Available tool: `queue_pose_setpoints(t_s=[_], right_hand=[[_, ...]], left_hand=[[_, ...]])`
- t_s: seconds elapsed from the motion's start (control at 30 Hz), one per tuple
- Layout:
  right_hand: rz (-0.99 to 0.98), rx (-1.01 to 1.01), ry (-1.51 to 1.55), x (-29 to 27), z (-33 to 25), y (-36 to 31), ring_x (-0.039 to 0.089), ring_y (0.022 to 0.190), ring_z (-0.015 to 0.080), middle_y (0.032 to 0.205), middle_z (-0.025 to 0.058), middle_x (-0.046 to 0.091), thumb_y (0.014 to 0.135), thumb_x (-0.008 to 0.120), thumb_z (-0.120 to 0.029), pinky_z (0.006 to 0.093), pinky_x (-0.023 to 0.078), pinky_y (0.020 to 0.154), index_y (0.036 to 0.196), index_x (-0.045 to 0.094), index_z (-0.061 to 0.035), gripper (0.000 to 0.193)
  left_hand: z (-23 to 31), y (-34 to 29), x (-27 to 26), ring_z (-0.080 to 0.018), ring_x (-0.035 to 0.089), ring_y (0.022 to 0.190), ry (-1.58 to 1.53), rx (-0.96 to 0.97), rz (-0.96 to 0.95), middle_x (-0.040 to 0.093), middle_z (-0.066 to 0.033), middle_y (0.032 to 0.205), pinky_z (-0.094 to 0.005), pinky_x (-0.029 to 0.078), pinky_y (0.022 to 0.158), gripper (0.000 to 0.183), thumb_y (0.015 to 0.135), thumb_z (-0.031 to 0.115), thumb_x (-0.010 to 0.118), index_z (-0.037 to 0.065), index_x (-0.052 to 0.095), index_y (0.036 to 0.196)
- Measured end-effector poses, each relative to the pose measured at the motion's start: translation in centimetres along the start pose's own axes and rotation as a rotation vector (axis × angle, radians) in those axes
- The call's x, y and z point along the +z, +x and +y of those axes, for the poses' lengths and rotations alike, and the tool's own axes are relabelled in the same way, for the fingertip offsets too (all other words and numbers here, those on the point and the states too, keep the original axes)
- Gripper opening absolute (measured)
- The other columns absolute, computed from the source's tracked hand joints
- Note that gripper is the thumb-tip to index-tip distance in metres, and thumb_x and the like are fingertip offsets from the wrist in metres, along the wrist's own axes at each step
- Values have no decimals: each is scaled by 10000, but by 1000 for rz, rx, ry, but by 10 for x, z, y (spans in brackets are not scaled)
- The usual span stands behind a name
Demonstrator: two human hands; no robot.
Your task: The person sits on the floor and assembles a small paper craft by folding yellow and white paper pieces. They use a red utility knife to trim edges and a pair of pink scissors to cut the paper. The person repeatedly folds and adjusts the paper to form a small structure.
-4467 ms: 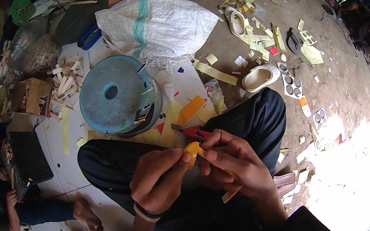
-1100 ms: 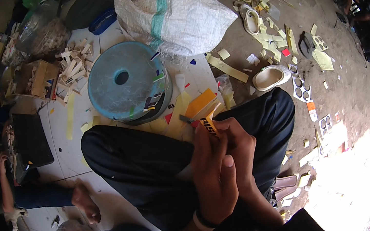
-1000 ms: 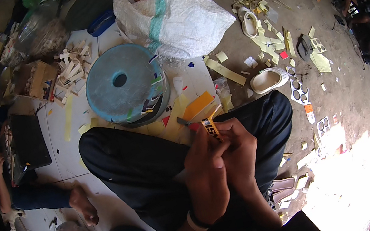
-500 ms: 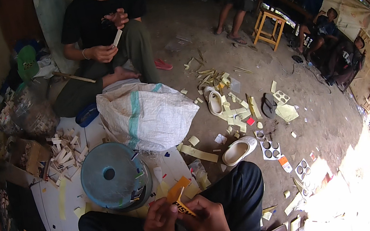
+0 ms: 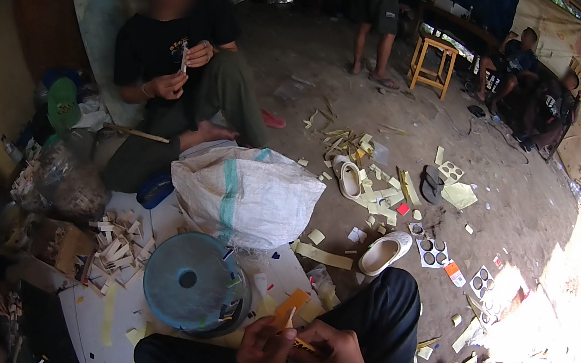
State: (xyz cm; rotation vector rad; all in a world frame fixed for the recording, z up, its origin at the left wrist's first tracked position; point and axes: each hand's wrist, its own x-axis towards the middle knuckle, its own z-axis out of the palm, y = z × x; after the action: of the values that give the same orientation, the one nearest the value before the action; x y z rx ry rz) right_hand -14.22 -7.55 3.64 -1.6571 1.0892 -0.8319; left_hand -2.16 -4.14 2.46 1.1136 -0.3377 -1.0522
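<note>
Above my lap, my left hand (image 5: pixel 265 361) pinches an orange strip with dark lettering (image 5: pixel 293 306), which looks like paper or a sticker. A narrow pale piece (image 5: pixel 291 319), perhaps wood, shows against it by my fingertips. My right hand (image 5: pixel 334 354) grips the lower, lettered end, its fingers curled and partly hiding it. Just beyond my hands stands a round blue-grey tub (image 5: pixel 192 283), upside down or lidded, with a hole in its top and scraps on its rim.
A white sack (image 5: pixel 250 192) lies past the tub. Small wooden pieces (image 5: pixel 116 251) are heaped at left beside a box (image 5: pixel 58 250). Across from me a person holds a pale stick (image 5: pixel 184 59). Shoes (image 5: pixel 384 252), yellow scraps and a stool (image 5: pixel 433 64) are at right.
My hands have turned the orange strip, so less of its lettering shows. The person opposite has brought a second hand onto the pale stick. The whole view has shifted slightly.
</note>
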Motion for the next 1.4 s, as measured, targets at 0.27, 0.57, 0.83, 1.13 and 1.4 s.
queue_pose_setpoints(t_s=[0.27,0.57,0.83,1.13,1.4], right_hand=[[49,-51,111,3,3,5,791,860,195,931,114,777,907,824,-103,310,596,746,1054,729,-38,187],[-15,-134,49,-1,1,10,780,803,185,932,97,769,894,836,-98,302,586,703,994,733,-28,159],[-1,-218,26,-1,2,11,704,657,166,850,94,729,887,846,-108,305,537,611,972,727,-26,168],[-33,-152,-14,-4,-2,10,677,632,122,799,96,734,895,845,-116,299,533,599,974,727,-36,163],[-32,-170,13,-6,-6,11,684,631,119,789,89,740,897,848,-125,295,537,596,974,724,-39,169]], left_hand=[[-14,1,-15,-125,655,885,-165,-58,6,683,-55,980,-253,532,758,169,961,13,711,-21,663,1120],[-13,6,-24,-157,687,856,-187,5,1,712,-101,981,-277,562,739,149,931,-17,739,-35,681,1067],[-6,6,-25,-170,688,793,-120,48,-38,717,-114,925,-286,567,710,88,920,-11,753,-45,688,968],[-6,11,-33,-201,716,796,-103,36,-90,733,-144,945,-317,616,709,101,900,-18,762,-47,674,941],[-4,13,-35,-218,732,811,-112,25,-101,739,-168,981,-328,639,716,138,880,-20,784,-49,674,958]])
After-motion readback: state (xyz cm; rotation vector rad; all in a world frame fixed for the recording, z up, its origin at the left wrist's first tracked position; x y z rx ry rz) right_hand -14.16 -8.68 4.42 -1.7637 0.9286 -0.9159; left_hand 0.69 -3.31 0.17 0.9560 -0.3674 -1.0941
